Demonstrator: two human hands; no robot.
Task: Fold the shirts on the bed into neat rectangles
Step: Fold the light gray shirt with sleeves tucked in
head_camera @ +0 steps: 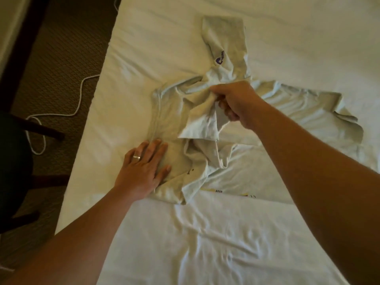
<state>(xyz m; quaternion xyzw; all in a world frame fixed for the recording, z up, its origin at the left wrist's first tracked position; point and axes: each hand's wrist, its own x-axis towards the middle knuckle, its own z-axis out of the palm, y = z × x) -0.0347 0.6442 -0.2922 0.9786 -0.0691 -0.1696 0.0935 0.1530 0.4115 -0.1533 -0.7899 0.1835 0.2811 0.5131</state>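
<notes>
A pale grey T-shirt [164, 120] lies rumpled on the bed [156, 48], its body bunched and creased, one sleeve [224, 40] with a small purple logo stretching away beyond the right hand. More of its cloth trails off under the right forearm. Beneath it and nearer the person lies a white shirt [205, 239], wrinkled, with a bit of yellow and dark print just showing at the grey shirt's near edge.

The bed wears a white sheet, lightly creased. Off beyond the left hand, the floor is brown patterned carpet [61, 48], with a white cord [81, 93] looping across it and a dark chair [18, 161] standing at the bedside.

Now the hands: the left hand [144, 167] is flat, fingers spread and straight, a ring on one finger, pressing the grey shirt's near-left part down onto the bed. The right hand [236, 103] is curled, pinching a fold of the grey shirt's middle and lifting it, so a flap hangs down between the two hands. The shirt sits right under both hands.
</notes>
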